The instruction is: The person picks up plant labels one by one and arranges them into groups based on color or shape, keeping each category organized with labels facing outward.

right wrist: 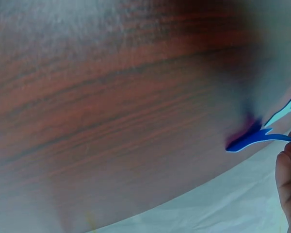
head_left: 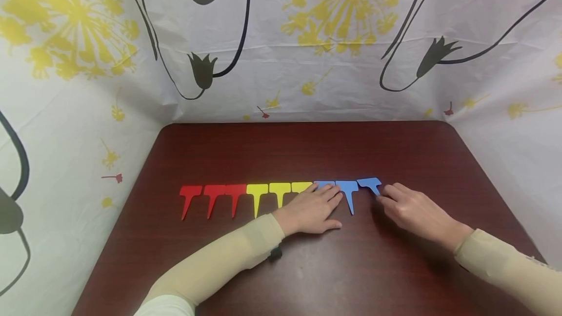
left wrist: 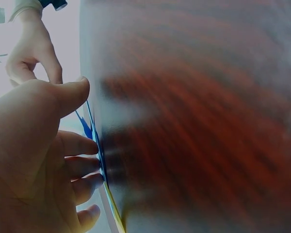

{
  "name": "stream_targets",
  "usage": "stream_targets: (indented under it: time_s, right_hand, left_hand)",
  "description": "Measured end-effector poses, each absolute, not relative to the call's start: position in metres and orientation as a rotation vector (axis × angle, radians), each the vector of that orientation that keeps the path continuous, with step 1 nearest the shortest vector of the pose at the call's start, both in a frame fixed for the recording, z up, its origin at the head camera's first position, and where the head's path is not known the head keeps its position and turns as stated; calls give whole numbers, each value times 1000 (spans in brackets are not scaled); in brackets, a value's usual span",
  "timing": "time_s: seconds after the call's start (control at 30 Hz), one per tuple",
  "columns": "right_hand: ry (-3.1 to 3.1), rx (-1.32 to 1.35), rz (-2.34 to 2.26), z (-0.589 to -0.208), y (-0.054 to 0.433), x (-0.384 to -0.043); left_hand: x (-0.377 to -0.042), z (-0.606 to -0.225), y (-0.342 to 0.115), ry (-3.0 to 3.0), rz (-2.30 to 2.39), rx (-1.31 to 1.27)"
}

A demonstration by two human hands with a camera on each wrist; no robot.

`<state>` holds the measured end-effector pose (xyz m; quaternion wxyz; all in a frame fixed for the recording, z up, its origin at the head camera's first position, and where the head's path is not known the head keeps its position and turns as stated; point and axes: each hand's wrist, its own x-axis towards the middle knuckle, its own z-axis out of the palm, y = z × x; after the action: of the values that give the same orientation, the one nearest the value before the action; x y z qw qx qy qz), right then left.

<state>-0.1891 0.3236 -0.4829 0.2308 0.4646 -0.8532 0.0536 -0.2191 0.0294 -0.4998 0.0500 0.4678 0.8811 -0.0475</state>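
Note:
T-shaped plant labels lie in a row across the table: three red (head_left: 190, 193), three yellow (head_left: 257, 193) and, at the right end, three blue. My left hand (head_left: 312, 211) rests palm down, fingers stretched out, over the last yellow label (head_left: 302, 187) and the first blue label (head_left: 324, 182), hiding their stems. Its fingertips reach the edge of the middle blue label (head_left: 348, 189). My right hand (head_left: 414, 212) pinches the stem of the rightmost blue label (head_left: 370, 182), which sits slightly tilted beside the row. In the right wrist view that blue label (right wrist: 247, 141) extends from the fingertips.
The dark red-brown table (head_left: 303, 150) has rounded far corners. A white sheet (head_left: 272, 28) with yellow and grey plant prints hangs behind it and along both sides. A small black object (head_left: 275, 253) shows under the left wrist.

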Motion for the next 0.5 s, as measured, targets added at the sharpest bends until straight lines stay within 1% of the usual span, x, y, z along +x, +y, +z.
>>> stream_targets:
  time_s: [0.5]
  right_hand:
    - [-2383,1299,160,-493,320,-182]
  left_hand:
    - [-219,-500,30,2683,-142,1408]
